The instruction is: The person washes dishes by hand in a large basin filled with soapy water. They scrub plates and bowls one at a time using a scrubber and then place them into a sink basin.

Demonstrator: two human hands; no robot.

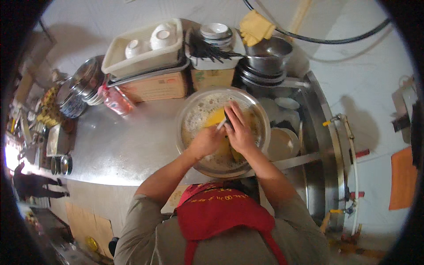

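A wide metal basin of foamy water stands before me, partly over the sink's edge. My left hand is over the basin, its fingers closed around the pale end of a small black-and-white item. From the other side my right hand presses on the dark part of that item with long, straightened fingers. What the item is cannot be made out, as the hands cover most of it. Something bright yellow lies in the suds beneath, partly hidden by both hands.
A metal sink to the right holds a pale bowl. Behind stand a cream plastic tub with white bowls, a steel pot and yellow gloves. A pink bottle is on the steel counter. A person stands far left.
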